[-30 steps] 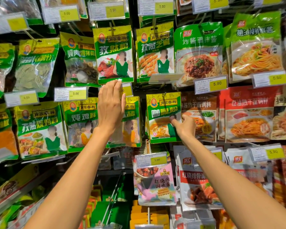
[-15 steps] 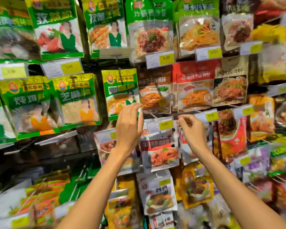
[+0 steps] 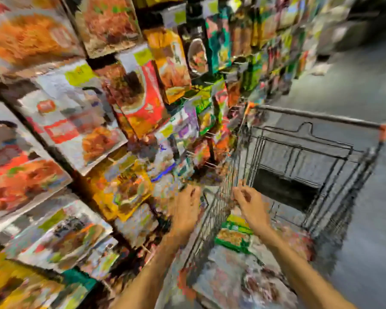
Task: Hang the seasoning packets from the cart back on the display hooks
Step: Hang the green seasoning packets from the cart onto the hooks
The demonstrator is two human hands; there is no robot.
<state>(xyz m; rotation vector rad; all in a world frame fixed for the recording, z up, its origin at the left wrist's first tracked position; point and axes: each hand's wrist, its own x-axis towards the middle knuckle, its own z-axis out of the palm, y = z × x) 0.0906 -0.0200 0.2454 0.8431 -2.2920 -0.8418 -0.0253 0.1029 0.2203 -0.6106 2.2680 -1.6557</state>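
Both hands have left the display hooks (image 3: pixel 210 165) and swung to the cart (image 3: pixel 316 117): right hand (image 3: pixel 251 201) loosely curled, empty, at its side wall; left hand (image 3: pixel 186 206) just beside, grip lost in blur; seasoning packets (image 3: pixel 232 238) lie just below the right hand, so another pickup likely follows.

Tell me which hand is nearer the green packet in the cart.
Right. The right hand is over the cart, just above the green packet. The left hand is left of the cart's wire wall, on the shelf side.
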